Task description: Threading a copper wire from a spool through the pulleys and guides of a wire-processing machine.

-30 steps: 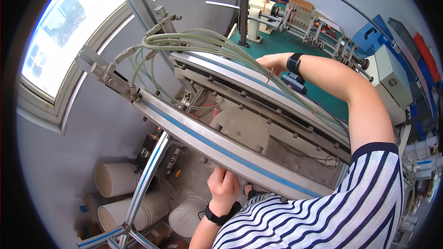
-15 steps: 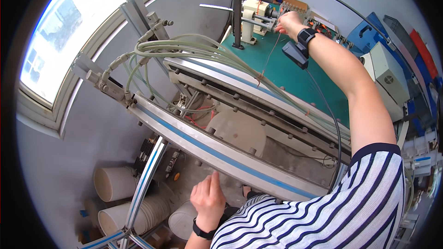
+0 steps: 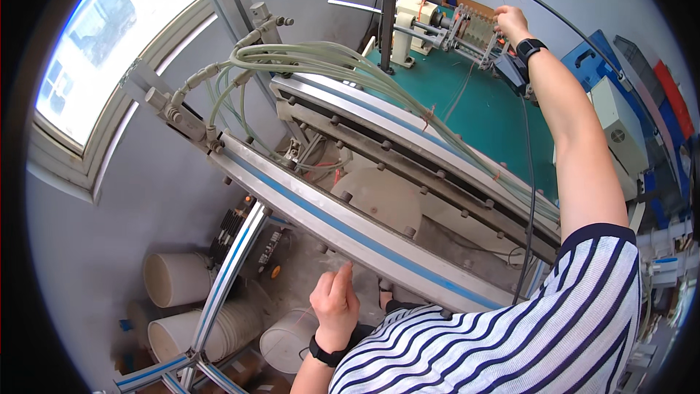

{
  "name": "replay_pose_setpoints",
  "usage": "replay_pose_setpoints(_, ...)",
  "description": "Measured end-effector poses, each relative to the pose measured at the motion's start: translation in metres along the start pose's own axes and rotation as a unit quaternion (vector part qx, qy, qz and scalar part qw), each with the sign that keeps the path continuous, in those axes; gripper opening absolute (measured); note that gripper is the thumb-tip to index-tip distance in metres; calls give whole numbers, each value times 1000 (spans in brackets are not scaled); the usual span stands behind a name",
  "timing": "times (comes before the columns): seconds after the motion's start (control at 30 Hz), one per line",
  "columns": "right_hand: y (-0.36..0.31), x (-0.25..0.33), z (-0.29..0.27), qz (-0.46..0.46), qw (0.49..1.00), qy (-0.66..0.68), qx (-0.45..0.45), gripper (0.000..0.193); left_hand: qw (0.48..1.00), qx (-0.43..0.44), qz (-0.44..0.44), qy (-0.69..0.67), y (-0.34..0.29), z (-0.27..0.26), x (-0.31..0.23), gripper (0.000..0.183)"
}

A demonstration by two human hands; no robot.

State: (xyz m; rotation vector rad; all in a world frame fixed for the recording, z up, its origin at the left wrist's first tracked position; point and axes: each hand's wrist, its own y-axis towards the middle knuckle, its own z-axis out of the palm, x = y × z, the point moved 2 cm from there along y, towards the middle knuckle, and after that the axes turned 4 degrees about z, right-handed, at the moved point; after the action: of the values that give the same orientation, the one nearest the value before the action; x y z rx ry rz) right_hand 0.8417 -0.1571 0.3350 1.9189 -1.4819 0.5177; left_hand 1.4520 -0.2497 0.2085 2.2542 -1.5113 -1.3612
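My right hand point(image 3: 512, 23) reaches far out over the green-topped table, fingers pinched together at the right end of the winding frame point(image 3: 472, 35), a rack of rods and pale clips. Whatever the fingers hold is too small to make out; a faint thin strand shows above them. Fine wires point(image 3: 459, 91) run down from the frame across the table. The frame joins a cream motor unit point(image 3: 414, 18) on its left. My left hand point(image 3: 335, 299) is closed just below the near metal rail point(image 3: 343, 230), fingertips pressed together, apart from the rail; anything in them is hidden.
Two long metal rails with blue strips lie between me and the green table point(image 3: 503, 131). Pale hoses point(image 3: 335, 58) arch over the far rail point(image 3: 379, 106). White buckets point(image 3: 175, 279) stand on the floor at the lower left. A beige box point(image 3: 611, 128) stands at the right.
My right hand has moved right along the winding frame, uncovering its pale clips. My left hand stays closed near the rail. The whole view has shifted slightly.
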Motion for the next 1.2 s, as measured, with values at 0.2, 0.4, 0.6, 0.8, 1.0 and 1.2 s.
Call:
replay_pose_setpoints(0.2, -56, 24, -6, 97, 972, -104, 184, 55, 998, -3, 48, 35, 8, 0, 0, 24)
replay_pose_setpoints(0.4, -59, 48, -36, -9, 962, -159, 224, 51, 990, -7, 96, 105, 15, -3, -6, 15)
replay_pose_setpoints(0.6, -170, 133, -109, -147, 950, -158, 225, 30, 979, -7, 116, 165, 20, 2, -10, 18)
replay_pose_setpoints(0.8, -299, 156, -155, -327, 929, -128, 113, 16, 986, 18, 125, 114, 11, 2, 2, 34)
replay_pose_setpoints(1.0, -439, 162, -203, -176, 981, 12, 78, 10, 979, 124, 93, 136, -7, -21, -10, 51)
replay_pose_setpoints(1.2, -560, 97, -181, -208, 951, 203, -100, 20, 969, 102, 142, -173, -55, -76, -58, 37)
